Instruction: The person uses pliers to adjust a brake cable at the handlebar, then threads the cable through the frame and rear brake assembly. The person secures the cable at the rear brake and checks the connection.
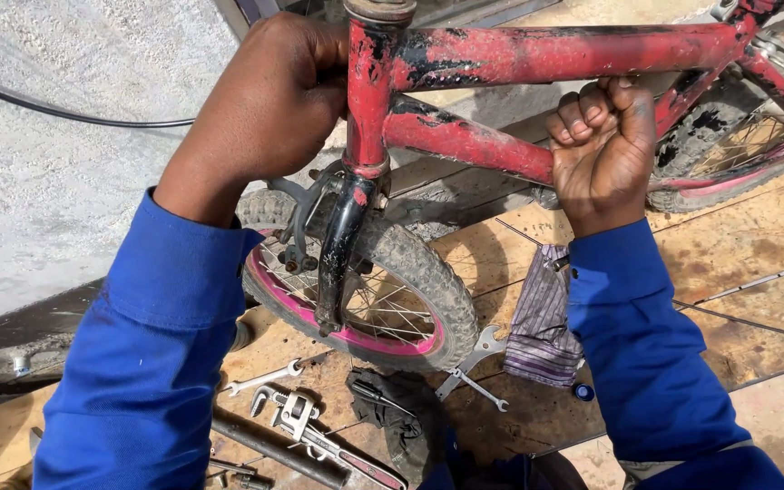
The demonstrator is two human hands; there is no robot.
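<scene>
A small bicycle with a worn red frame [537, 53] stands in front of me. My left hand [269, 104] is wrapped around the red head tube [367, 109] from the left. My right hand [602, 145] grips the lower red frame tube [465, 141] in a fist. Below the head tube a black fork [342, 245] runs down to the front wheel [410, 281], which has a knobbly tyre and a pink rim. The rear wheel [737, 145] shows at the upper right. Both my sleeves are blue.
On the wooden board [755, 236] under the bicycle lie wrenches [469, 372], a pipe wrench [315, 436], a dark rag [392, 408], a striped cloth [542, 318], thin metal rods [755, 281] and a small blue cap [583, 392]. A rough grey wall [65, 181] with a black cable [47, 109] is left.
</scene>
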